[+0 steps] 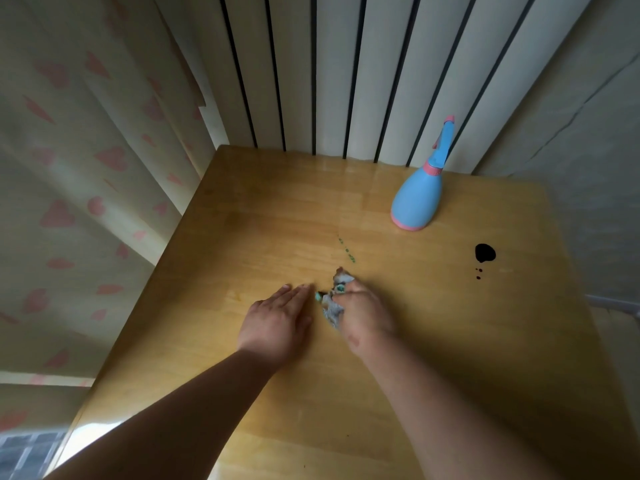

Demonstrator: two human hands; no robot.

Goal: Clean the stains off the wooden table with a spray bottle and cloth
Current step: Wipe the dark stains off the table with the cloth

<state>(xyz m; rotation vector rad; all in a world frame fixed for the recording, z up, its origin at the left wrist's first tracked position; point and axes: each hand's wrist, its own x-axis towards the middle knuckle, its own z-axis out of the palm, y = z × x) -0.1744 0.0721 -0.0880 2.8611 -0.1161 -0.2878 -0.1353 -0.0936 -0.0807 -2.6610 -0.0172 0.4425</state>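
Wooden table (450, 341) glossy, smooth; spray bottle (417, 197) smooth plastic; cloth (333, 308) crumpled fabric.

The spray bottle (417, 199) stands near the far right corner of the bench (277, 209); a stain (485, 253) lies before it (nearer the right edge), the cloth (332, 308) mid-bench.

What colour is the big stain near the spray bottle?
The stain is black; the head view shows it best.

Your right hand (363, 315) grips the crumpled cloth (333, 303) on the wooden counter (450, 341); your left hand (277, 322) lies flat beside it. The spray bottle (419, 197) stands near a black stain (485, 253).
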